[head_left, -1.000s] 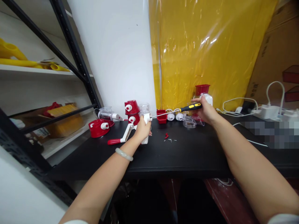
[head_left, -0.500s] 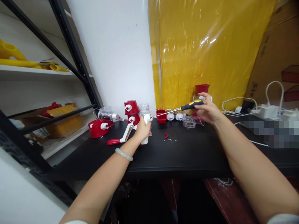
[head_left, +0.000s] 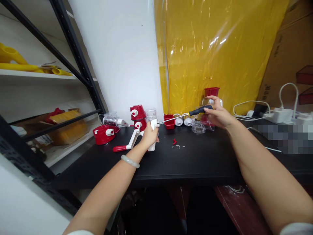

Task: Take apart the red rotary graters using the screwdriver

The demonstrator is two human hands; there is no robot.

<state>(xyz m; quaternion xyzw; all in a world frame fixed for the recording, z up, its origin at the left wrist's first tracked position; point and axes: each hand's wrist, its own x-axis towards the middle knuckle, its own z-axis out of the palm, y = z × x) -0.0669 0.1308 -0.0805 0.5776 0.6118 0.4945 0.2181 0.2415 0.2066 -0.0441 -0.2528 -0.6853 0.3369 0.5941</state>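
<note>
Head view: clamping white part [head_left: 154,123] with left hand [head_left: 149,135], pinching screwdriver [head_left: 197,111] toward 3 o'clock with right hand [head_left: 218,113]; might slip, given light hold.

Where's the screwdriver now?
In the head view, the screwdriver is right of centre, its handle in the right hand and its tip at the white part in the left hand.
</note>
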